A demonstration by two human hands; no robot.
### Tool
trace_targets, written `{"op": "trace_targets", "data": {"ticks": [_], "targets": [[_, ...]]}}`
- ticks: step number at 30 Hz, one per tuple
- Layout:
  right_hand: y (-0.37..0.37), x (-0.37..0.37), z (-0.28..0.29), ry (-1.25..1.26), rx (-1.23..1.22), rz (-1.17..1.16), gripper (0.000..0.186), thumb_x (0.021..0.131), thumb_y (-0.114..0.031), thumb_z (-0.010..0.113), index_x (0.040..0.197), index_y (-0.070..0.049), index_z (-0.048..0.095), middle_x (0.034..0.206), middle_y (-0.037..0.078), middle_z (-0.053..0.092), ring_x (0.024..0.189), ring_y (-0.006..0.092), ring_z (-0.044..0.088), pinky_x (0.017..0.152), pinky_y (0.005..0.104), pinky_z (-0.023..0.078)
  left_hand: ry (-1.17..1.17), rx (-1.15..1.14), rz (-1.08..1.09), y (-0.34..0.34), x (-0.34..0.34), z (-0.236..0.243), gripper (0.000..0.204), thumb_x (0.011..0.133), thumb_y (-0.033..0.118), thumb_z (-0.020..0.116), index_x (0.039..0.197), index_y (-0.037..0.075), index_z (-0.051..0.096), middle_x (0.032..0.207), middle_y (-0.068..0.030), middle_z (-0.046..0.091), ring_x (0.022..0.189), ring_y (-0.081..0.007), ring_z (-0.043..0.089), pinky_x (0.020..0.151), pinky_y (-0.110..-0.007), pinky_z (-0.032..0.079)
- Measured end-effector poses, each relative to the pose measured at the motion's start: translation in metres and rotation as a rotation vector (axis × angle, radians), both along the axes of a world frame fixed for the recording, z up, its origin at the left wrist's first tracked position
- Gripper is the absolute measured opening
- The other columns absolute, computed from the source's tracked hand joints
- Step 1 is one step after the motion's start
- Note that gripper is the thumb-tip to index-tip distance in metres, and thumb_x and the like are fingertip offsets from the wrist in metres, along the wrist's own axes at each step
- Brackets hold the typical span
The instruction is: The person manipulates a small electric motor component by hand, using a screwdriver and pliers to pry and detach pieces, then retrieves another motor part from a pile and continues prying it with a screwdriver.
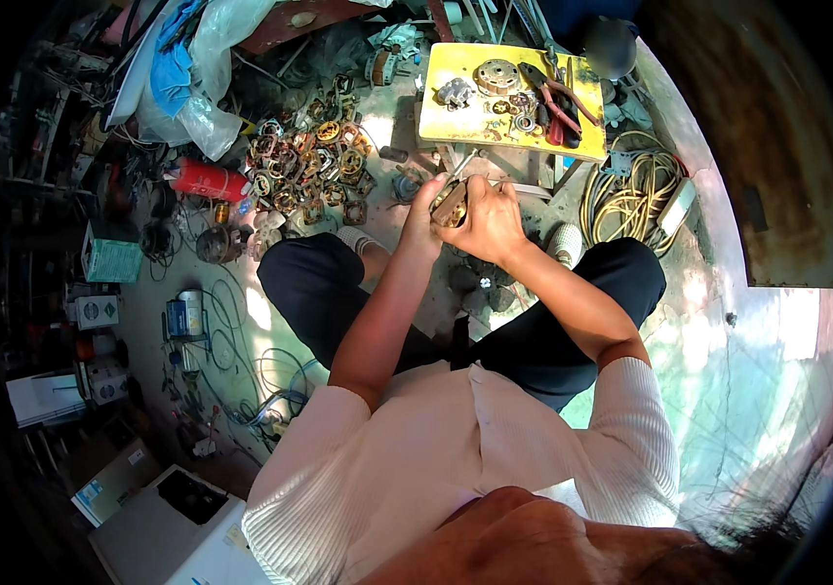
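Between my knees, both hands are closed round a motor stator core [450,207] with a brown metal side and copper-coloured windings. My left hand [422,212] grips it from the left, thumb on top. My right hand [496,222] wraps its right side with curled fingers; whether a tool is also in that fist I cannot tell. A thin metal rod [462,166] sticks out beyond the left thumb; its lower end is hidden. Just ahead stands a low yellow tabletop [441,129], bearing pliers [541,83], a round metal motor cover [497,77] and small rings.
A heap of old stators [314,161] lies ahead to the left, beside a red cylinder [209,179]. To the right lies a coil of yellowish cable [631,195]. Dark round parts [480,285] sit between my feet. Loose wires [231,336] and boxes [112,253] line the left.
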State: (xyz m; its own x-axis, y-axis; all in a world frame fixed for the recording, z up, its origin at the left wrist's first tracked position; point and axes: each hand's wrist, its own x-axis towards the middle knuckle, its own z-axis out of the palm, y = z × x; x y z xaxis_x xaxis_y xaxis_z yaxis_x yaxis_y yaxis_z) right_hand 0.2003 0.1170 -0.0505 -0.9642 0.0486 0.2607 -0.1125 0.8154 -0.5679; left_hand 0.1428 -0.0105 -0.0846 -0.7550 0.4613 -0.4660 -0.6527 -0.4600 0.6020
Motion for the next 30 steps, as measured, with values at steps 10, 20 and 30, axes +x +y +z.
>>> {"op": "trace_targets", "data": {"ticks": [10, 20, 30], "targets": [[0.015, 0.052, -0.051, -0.8, -1.514, 0.251, 0.045, 0.09, -0.043, 0.061, 0.111, -0.004, 0.06, 0.106, 0.008, 0.065, 0.096, 0.0192, 0.065, 0.086, 0.0302, 0.05, 0.023, -0.334, 0.546, -0.222, -0.089, 0.019, 0.085, 0.071, 0.07, 0.066, 0.138, 0.02, 0.047, 0.139, -0.0026, 0.05, 0.129, -0.0285, 0.047, 0.114, -0.058, -0.004], [0.031, 0.001, -0.029, -0.731, -2.17, 0.382, 0.054, 0.09, -0.048, 0.06, 0.122, -0.004, 0.054, 0.112, 0.019, 0.064, 0.106, 0.0343, 0.063, 0.103, 0.0527, 0.043, -0.319, 0.03, 0.199, -0.096, -0.058, 0.016, 0.078, 0.074, 0.057, 0.073, 0.133, 0.016, 0.043, 0.128, -0.0069, 0.058, 0.13, -0.0241, 0.045, 0.117, -0.053, 0.004], [0.037, -0.014, -0.022, -0.689, -1.936, 0.327, 0.057, 0.089, -0.042, 0.066, 0.127, -0.002, 0.05, 0.116, 0.016, 0.063, 0.106, 0.0307, 0.063, 0.092, 0.0413, 0.051, -0.302, 0.231, 0.013, -0.082, -0.085, 0.051, 0.082, 0.078, 0.058, 0.069, 0.137, 0.009, 0.039, 0.137, -0.0089, 0.052, 0.138, -0.0226, 0.037, 0.118, -0.049, 0.004]]}}
